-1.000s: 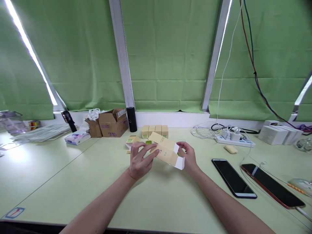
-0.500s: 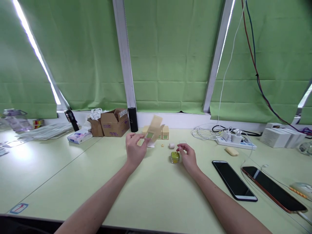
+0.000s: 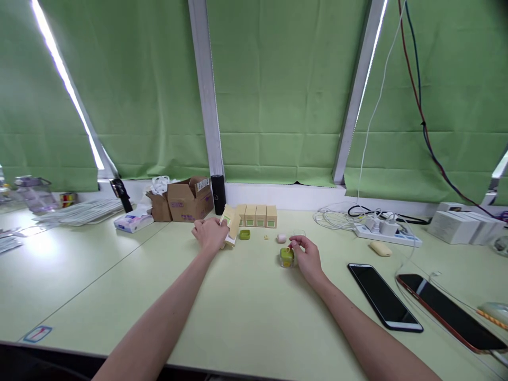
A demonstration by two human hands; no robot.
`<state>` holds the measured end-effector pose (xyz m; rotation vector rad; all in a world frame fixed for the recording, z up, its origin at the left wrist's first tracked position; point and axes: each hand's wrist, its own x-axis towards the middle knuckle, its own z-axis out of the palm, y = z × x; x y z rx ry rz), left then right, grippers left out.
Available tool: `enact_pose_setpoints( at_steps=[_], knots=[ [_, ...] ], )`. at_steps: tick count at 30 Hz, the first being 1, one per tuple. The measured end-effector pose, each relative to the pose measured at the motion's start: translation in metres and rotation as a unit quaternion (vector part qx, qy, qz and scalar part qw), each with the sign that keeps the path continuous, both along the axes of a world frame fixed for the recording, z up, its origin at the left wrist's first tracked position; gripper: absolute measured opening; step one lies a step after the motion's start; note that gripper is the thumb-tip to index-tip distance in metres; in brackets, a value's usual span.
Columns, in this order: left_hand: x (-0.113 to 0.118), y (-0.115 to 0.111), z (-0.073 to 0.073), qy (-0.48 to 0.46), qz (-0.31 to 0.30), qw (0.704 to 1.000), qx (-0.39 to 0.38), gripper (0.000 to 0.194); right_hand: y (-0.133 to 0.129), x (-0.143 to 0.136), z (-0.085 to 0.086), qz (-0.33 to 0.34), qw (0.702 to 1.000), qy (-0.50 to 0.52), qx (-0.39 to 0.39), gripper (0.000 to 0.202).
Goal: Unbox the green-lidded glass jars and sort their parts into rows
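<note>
My left hand (image 3: 211,234) is closed on a small beige cardboard box (image 3: 231,225) with a green label, held tilted just above or on the table. To its right lies a small green square tray-like piece (image 3: 245,234). My right hand (image 3: 307,256) has its fingertips pinched at the lid corner of a small clear jar with a green lid (image 3: 286,257); what lies between them is too small to make out. Behind the jar sit a small pale pink-white cylinder (image 3: 281,238) and a tiny yellow piece (image 3: 266,237). A clear rounded item (image 3: 299,233) is partly hidden behind my right hand.
Several small beige boxes (image 3: 261,216) stand in a row at the back. Left of them are a black cylinder (image 3: 218,194), an open carton (image 3: 190,200) and a tissue pack (image 3: 134,221). On the right lie two phones (image 3: 384,296), a power strip (image 3: 387,235) and cables.
My left hand has moved left and lowered the beige box, uncovering the boxed row and the green piece. My right hand stays at the jar. The view has shifted slightly.
</note>
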<state>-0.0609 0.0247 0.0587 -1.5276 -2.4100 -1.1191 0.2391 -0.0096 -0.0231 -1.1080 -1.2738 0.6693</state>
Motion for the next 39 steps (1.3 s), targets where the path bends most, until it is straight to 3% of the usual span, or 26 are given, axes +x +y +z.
enact_pose_setpoints(
  at_steps=[10,35,39],
  knots=[
    [-0.002,-0.001,-0.019,0.117,-0.024,0.993,0.007,0.040,0.000,0.000,-0.002,0.004,1.000,-0.012,0.001,0.034],
    [-0.005,-0.014,-0.024,0.188,-0.012,0.982,-0.018,0.043,-0.001,-0.001,-0.004,-0.003,0.999,-0.046,0.019,0.029],
    [-0.007,-0.012,-0.029,0.213,-0.068,0.975,0.015,0.048,-0.001,0.000,-0.004,0.000,0.999,-0.045,0.020,0.030]
  ],
)
